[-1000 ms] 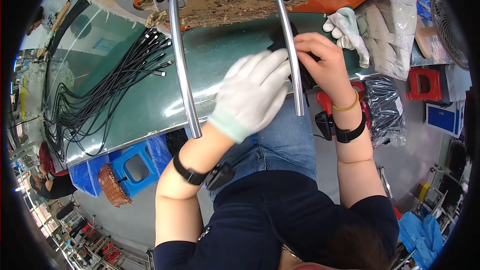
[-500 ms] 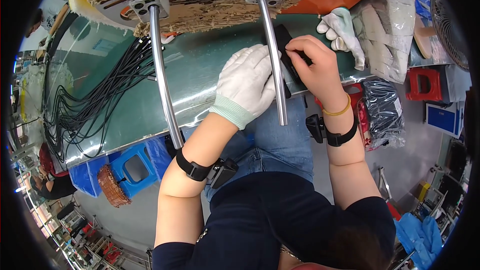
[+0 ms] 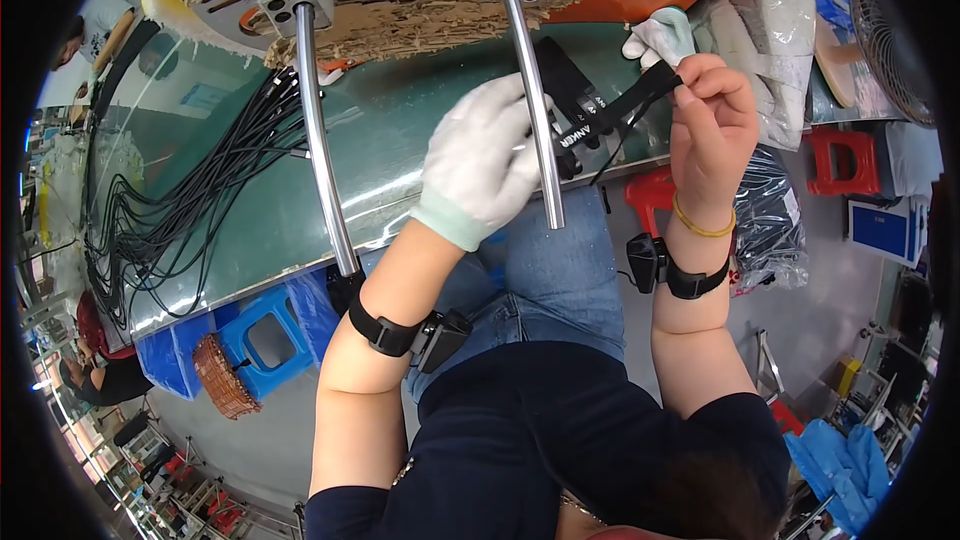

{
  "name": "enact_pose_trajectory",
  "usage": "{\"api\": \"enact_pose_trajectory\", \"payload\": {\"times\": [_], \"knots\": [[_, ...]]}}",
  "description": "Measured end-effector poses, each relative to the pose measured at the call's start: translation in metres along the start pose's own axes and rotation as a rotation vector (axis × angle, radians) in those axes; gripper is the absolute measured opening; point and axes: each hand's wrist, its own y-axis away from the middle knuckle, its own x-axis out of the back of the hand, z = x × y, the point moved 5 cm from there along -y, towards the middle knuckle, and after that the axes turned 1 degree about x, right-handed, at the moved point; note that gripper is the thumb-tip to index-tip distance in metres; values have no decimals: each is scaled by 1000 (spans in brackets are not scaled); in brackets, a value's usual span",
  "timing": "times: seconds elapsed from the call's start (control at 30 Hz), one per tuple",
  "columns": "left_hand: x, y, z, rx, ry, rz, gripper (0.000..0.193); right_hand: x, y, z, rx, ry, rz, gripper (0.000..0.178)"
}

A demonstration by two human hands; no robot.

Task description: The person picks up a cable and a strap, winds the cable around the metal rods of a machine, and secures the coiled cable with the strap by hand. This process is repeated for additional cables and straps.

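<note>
A black fabric strap (image 3: 625, 108) with white print stretches straight between my two hands. Its far right end is pinched between the thumb and fingers of my bare right hand (image 3: 715, 120), raised at the bench's edge. My left hand (image 3: 478, 155), in a white knit glove with a pale green cuff, is closed at the strap's other end; a metal rod (image 3: 532, 90) partly hides its fingertips. Further printed black straps (image 3: 570, 80) lie on the bench beneath. A thin dark cord hangs below the strap.
Two metal rods, the left one (image 3: 316, 140) included, reach over the green bench (image 3: 385, 90) from a machine. Black cables (image 3: 215, 180) lie at left. A loose glove (image 3: 662, 37) and a plastic-wrapped bundle (image 3: 765, 45) sit at right. Stools (image 3: 265, 340) stand below the bench.
My right hand has moved right and up from the bench, drawing out the strap's end. My left hand has shifted slightly left, and the printed straps now show between the hands.
</note>
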Motion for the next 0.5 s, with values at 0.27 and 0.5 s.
{"api": "enact_pose_trajectory", "payload": {"times": [0.27, 0.5], "knots": [[17, 3, 9, 380, 498, -59, 17, -54, 29, -3, -33, 148, -227, 16], [23, 32, -19, 850, 1250, 14, 13, -40, 38, 0, -170, 40, -34, 15]]}}
